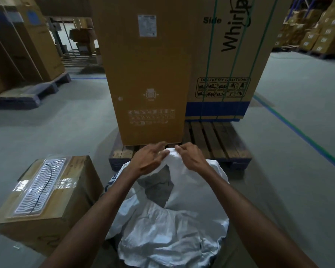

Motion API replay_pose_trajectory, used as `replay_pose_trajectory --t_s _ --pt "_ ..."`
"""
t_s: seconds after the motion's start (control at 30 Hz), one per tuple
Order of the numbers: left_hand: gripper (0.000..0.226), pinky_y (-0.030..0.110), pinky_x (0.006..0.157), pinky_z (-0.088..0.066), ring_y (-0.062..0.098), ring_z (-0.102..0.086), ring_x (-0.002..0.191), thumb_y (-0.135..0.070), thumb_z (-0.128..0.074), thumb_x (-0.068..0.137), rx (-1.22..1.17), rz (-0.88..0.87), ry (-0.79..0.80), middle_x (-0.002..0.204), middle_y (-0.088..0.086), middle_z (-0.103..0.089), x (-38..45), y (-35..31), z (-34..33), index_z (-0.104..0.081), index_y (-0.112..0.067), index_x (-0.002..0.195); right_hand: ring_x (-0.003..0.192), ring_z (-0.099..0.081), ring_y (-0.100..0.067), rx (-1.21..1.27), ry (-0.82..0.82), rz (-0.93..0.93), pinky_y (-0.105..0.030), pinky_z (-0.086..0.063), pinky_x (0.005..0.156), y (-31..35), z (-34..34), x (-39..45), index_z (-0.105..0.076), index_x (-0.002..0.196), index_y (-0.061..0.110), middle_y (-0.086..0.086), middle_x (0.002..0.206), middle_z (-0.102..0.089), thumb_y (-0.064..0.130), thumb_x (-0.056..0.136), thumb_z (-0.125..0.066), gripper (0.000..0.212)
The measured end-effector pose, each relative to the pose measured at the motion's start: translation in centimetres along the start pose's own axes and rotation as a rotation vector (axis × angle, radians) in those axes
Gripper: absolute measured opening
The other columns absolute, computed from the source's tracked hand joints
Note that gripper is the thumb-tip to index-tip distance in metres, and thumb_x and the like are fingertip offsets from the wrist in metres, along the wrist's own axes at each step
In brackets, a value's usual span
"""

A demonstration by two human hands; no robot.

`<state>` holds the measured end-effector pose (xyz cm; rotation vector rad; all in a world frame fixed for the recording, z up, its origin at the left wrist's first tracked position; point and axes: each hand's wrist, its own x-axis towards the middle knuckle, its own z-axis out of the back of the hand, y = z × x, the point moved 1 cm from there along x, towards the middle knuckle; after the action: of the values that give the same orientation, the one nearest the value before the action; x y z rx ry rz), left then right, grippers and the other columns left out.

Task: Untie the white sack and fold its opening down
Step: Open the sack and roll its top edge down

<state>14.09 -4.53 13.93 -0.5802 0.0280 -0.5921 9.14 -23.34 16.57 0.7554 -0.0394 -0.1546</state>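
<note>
A white woven sack [168,227] stands on the floor right below me, its cloth crumpled and bunched up at the far side. A dark gap [159,188] shows in the middle of the sack between folds. My left hand [151,161] pinches the raised bunch of cloth from the left, fingers curled on it. My right hand [190,157] grips the same bunch from the right. Both hands meet at the top of the bunch, near the pallet's front edge. I cannot make out any cord or knot.
A wooden pallet [217,142] lies just beyond the sack and carries two tall cardboard appliance boxes [147,74]. A smaller taped carton [45,192] sits on the floor to my left. More stacked cartons [321,29] line the back. The floor is grey concrete.
</note>
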Motion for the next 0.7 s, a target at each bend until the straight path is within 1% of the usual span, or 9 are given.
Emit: replay_pose_trajectory --t_s 0.03,0.1,0.17,0.23,0.37,0.5,0.57,0.63,0.7 --pt "0.054 0.043 0.099 -0.048 0.014 -0.054 0.121 -0.06 -0.031 0.105 -0.023 -0.074 0.014 0.14 0.0 -0.06 0.1 -0.3 0.0 -0.05 -0.03 0.146 0.071 -0.063 -0.023 0.12 0.071 -0.042 -0.04 -0.049 0.066 0.5 0.3 0.3 -0.066 0.076 0.019 -0.004 0.077 -0.067 0.04 0.104 -0.048 0.04" --pt "0.048 0.038 0.095 -0.05 0.011 -0.058 0.112 -0.052 -0.034 0.107 -0.123 -0.166 0.056 0.133 0.0 -0.064 0.4 -0.8 -0.4 -0.052 -0.029 0.145 0.088 -0.067 -0.024 0.283 0.219 -0.118 -0.04 -0.052 0.077 1.2 0.8 0.8 -0.071 0.1 0.012 -0.007 0.096 -0.071 0.039 0.105 -0.049 0.035" --pt "0.044 0.035 0.088 -0.054 0.009 -0.063 0.098 -0.048 -0.039 0.107 -0.218 -0.154 0.075 0.118 -0.003 -0.07 0.5 -1.1 -0.6 -0.059 -0.027 0.141 0.079 -0.064 -0.017 0.221 0.255 -0.085 -0.033 -0.049 0.073 1.6 1.5 0.9 -0.071 0.106 0.011 -0.003 0.091 -0.069 0.045 0.105 -0.047 0.042" --pt "0.046 0.042 0.086 -0.058 0.015 -0.067 0.093 -0.053 -0.044 0.102 -0.251 -0.053 0.038 0.11 0.0 -0.074 0.9 -1.1 -0.5 -0.071 -0.024 0.126 0.063 -0.057 -0.015 -0.034 0.165 0.036 -0.03 -0.045 0.06 1.5 1.6 0.7 -0.073 0.103 0.018 0.001 0.078 -0.066 0.054 0.104 -0.044 0.046" --pt "0.038 0.052 0.081 -0.057 0.029 -0.069 0.08 -0.042 -0.054 0.091 -0.449 0.238 -0.055 0.086 0.009 -0.076 2.0 -0.9 0.0 -0.082 -0.016 0.085 0.081 -0.062 -0.02 -0.446 -0.073 0.239 -0.036 -0.051 0.07 0.2 0.7 -0.1 -0.065 0.104 0.021 -0.001 0.092 -0.065 0.054 0.103 -0.044 0.039" --pt "0.036 0.047 0.086 -0.056 0.026 -0.069 0.083 -0.041 -0.054 0.091 -0.531 0.327 -0.081 0.087 0.004 -0.077 2.7 -0.7 0.0 -0.082 -0.018 0.086 0.075 -0.059 -0.019 -0.621 -0.246 0.269 -0.033 -0.039 0.069 0.1 1.3 -0.3 -0.067 0.092 0.02 0.001 0.08 -0.059 0.047 0.105 -0.044 0.037" --pt "0.041 0.042 0.082 -0.054 0.019 -0.065 0.079 -0.048 -0.049 0.098 -0.439 0.237 -0.079 0.086 0.0 -0.073 2.8 -0.7 0.0 -0.077 -0.021 0.088 0.065 -0.054 -0.015 -0.53 -0.242 0.165 -0.03 -0.039 0.063 0.2 1.7 -0.1 -0.067 0.083 0.018 0.0 0.075 -0.063 0.048 0.104 -0.045 0.043" --pt "0.047 0.037 0.08 -0.053 0.012 -0.064 0.086 -0.062 -0.042 0.098 -0.31 0.099 -0.076 0.097 -0.007 -0.071 2.7 -1.1 0.4 -0.07 -0.025 0.103 0.062 -0.053 -0.012 -0.189 -0.071 0.005 -0.027 -0.041 0.059 0.2 2.1 0.7 -0.066 0.08 0.017 0.0 0.072 -0.062 0.054 0.102 -0.048 0.047" --pt "0.042 0.03 0.087 -0.051 0.005 -0.061 0.103 -0.06 -0.04 0.103 -0.289 -0.015 0.02 0.117 -0.013 -0.064 2.5 -2.1 0.7 -0.061 -0.032 0.127 0.081 -0.062 -0.013 0.185 0.147 -0.127 -0.028 -0.045 0.067 0.7 2.6 1.6 -0.069 0.1 0.013 -0.004 0.094 -0.067 0.061 0.099 -0.048 0.053"
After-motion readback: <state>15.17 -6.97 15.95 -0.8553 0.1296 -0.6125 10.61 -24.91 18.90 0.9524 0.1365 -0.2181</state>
